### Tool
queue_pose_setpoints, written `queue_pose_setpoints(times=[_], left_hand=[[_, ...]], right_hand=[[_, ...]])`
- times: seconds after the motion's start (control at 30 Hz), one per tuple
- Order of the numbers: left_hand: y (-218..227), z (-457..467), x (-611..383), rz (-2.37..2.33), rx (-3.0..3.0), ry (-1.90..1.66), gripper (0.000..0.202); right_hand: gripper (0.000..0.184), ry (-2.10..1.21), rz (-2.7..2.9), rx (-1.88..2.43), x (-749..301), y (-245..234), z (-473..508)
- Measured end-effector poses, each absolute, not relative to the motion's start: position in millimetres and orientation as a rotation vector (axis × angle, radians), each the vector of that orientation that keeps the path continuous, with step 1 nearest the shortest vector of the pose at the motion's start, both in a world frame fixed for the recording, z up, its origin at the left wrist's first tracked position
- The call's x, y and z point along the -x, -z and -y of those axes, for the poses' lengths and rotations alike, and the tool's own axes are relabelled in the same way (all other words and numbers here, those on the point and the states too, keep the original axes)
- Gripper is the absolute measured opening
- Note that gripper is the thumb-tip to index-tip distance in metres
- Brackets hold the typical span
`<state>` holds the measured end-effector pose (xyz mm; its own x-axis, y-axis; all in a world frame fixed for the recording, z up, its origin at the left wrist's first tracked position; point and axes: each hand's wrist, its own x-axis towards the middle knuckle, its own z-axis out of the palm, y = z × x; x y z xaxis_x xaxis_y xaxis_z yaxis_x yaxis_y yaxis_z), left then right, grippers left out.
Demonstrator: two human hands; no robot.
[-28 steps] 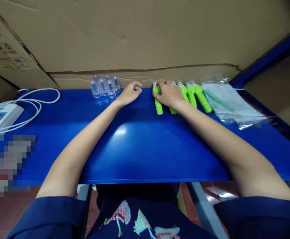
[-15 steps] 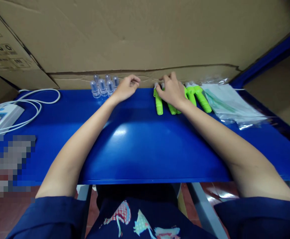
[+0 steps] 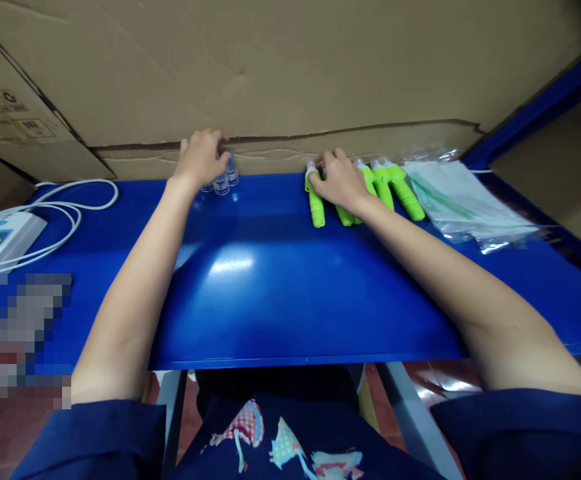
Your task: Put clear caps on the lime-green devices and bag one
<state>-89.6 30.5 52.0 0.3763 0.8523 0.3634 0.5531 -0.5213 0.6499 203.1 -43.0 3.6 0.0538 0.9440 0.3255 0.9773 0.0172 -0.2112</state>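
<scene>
My left hand (image 3: 199, 159) is at the far edge of the blue table (image 3: 270, 280), its fingers curled down over a cluster of small clear caps (image 3: 223, 179); most of the caps are hidden under it. My right hand (image 3: 339, 181) rests on a row of several bright green tubes (image 3: 315, 200) with clear tips, lying side by side at the back of the table. Its fingers bend onto the tips of the leftmost tubes. Whether either hand has lifted anything is not visible.
A stack of clear plastic bags (image 3: 463, 203) lies right of the tubes. A white device with a coiled white cable (image 3: 30, 220) sits at the far left. A cardboard wall (image 3: 290, 73) stands behind the table. A blue frame post (image 3: 535, 107) rises at the right.
My left hand has moved left from the middle of the table's back edge onto the clear caps. My right hand stayed on the green tubes, shifting its fingers slightly.
</scene>
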Motion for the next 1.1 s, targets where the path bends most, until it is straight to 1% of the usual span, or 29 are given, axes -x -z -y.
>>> queue_pose_setpoints(times=[0.1, 0.33, 0.37, 0.5, 0.7, 0.77, 0.87, 0.93, 1.1], left_hand=[[-41.0, -30.7, 83.7, -1.156, -2.164, -0.955, 0.018], [-50.5, -19.0, 78.8, -1.404, -2.486, -0.628, 0.057], [-52.8, -17.6, 79.0, -1.446, -2.541, -0.588, 0.058], [-58.8, -12.0, 76.8, -1.502, -2.668, -0.554, 0.051], [-58.1, -9.8, 66.8, -1.448, -2.61, -0.472, 0.053], [-54.9, -13.0, 65.2, -1.434, -2.585, -0.485, 0.05], [-48.9, -18.3, 65.4, -1.371, -2.569, -0.536, 0.044], [-46.0, -19.7, 65.8, -1.317, -2.568, -0.544, 0.046], [-48.3, -18.3, 67.4, -1.308, -2.483, -0.568, 0.06]], right_hand=[[0.05, 0.108, 1.951, 1.972, -200.4, -3.5, 45.6], [0.045, 0.16, 1.998, 1.919, -201.2, 3.8, 40.5], [0.044, 0.157, 2.017, 1.893, -202.2, 5.6, 38.6], [0.04, 0.105, 2.103, 1.762, -205.2, 11.6, 32.0], [0.033, -0.035, 2.246, 1.555, -203.1, 9.9, 31.1], [0.033, -0.087, 2.275, 1.508, -201.0, 8.0, 32.3], [0.04, -0.144, 2.283, 1.477, -197.9, 7.0, 33.7], [0.042, -0.175, 2.272, 1.488, -196.5, 7.2, 34.4], [0.037, -0.202, 2.221, 1.491, -196.9, 4.8, 36.3]])
